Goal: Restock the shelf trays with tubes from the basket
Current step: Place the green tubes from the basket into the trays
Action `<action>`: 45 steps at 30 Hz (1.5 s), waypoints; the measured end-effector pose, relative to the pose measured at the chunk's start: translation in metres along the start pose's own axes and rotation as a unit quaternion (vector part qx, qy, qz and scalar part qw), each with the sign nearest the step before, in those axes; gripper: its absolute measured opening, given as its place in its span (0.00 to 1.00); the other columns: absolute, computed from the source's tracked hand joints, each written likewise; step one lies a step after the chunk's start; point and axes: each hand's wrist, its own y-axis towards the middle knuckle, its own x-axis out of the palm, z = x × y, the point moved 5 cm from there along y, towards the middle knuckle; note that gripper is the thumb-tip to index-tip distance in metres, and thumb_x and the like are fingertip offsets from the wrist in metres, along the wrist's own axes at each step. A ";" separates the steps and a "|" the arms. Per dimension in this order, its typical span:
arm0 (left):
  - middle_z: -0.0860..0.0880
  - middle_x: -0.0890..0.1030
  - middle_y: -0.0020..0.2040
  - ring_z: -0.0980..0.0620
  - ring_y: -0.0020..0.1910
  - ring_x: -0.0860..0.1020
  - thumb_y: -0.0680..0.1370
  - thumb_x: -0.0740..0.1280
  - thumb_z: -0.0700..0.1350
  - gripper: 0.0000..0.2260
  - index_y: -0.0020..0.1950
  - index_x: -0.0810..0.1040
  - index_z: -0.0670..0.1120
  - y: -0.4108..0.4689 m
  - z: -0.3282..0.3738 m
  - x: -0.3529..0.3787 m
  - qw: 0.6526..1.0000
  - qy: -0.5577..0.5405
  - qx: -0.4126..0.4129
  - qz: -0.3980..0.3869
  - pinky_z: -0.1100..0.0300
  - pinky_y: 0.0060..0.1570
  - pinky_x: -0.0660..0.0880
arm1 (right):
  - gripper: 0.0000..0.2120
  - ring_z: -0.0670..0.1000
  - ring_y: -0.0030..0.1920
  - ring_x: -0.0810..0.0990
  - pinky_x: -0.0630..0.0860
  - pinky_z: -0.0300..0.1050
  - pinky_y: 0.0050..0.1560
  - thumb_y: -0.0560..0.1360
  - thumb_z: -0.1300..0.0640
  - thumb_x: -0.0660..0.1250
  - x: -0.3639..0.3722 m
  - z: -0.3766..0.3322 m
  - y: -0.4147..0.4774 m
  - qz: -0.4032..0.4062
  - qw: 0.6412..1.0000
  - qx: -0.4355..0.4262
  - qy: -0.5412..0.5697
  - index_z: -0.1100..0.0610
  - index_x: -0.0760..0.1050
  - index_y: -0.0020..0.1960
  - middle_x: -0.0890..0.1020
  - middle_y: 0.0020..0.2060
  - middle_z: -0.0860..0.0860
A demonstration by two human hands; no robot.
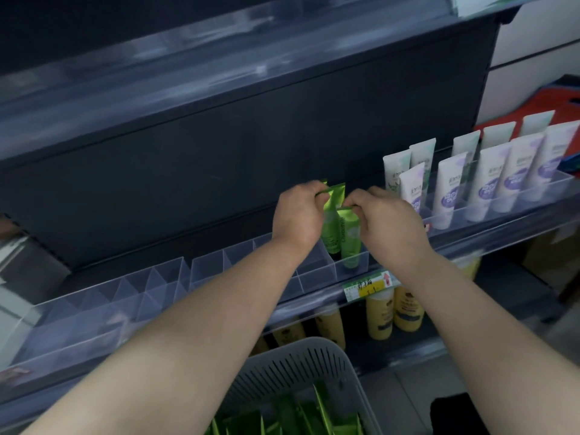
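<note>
Two green tubes stand cap-down in one slot of the clear divided shelf tray [317, 271]. My left hand [298, 215] pinches the crimped top of the rear green tube [332, 229]. My right hand [389, 224] pinches the top of the front green tube [351, 243]. Both tubes are upright, side by side, between my hands. A grey slotted basket [301, 368] sits below at the bottom centre, holding several more green tubes [282, 419].
White and purple tubes [489, 180] fill the tray to the right. The tray slots [157, 284] to the left hold nothing. Yellow bottles [379, 312] stand on the shelf below, behind a green and yellow price label [367, 285]. A red item [549, 105] lies at far right.
</note>
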 end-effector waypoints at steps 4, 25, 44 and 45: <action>0.48 0.82 0.54 0.56 0.50 0.77 0.80 0.61 0.39 0.12 0.60 0.81 0.46 -0.002 -0.002 0.013 0.999 0.019 -0.008 -0.043 0.71 0.47 0.68 | 0.17 0.61 0.43 0.77 0.71 0.49 0.36 0.67 0.69 0.68 0.002 -0.003 0.001 0.003 0.999 -0.016 -0.032 0.55 0.80 0.53 0.79 0.41 0.56; 0.46 0.80 0.56 0.52 0.54 0.77 0.77 0.62 0.33 0.14 0.60 0.78 0.43 -0.100 -0.042 -0.045 0.999 0.048 0.007 0.018 0.69 0.54 0.70 | 0.19 0.59 0.50 0.76 0.71 0.51 0.42 0.68 0.70 0.68 0.014 -0.060 -0.048 0.011 0.993 -0.110 -0.046 0.56 0.79 0.56 0.80 0.50 0.55; 0.47 0.79 0.59 0.51 0.57 0.77 0.79 0.62 0.36 0.13 0.61 0.78 0.44 -0.340 -0.202 -0.042 0.947 0.088 -0.279 -0.132 0.64 0.56 0.71 | 0.28 0.55 0.61 0.68 0.68 0.49 0.57 0.70 0.71 0.59 0.174 -0.126 -0.244 -0.503 0.852 -0.137 -0.053 0.54 0.67 0.68 0.72 0.61 0.53; 0.47 0.79 0.59 0.51 0.57 0.77 0.79 0.62 0.36 0.13 0.61 0.77 0.44 -0.341 -0.203 -0.041 0.947 0.087 -0.283 -0.127 0.64 0.57 0.71 | 0.30 0.55 0.63 0.67 0.68 0.48 0.58 0.70 0.72 0.59 0.185 -0.122 -0.254 -0.528 0.841 -0.111 -0.040 0.54 0.65 0.70 0.72 0.63 0.54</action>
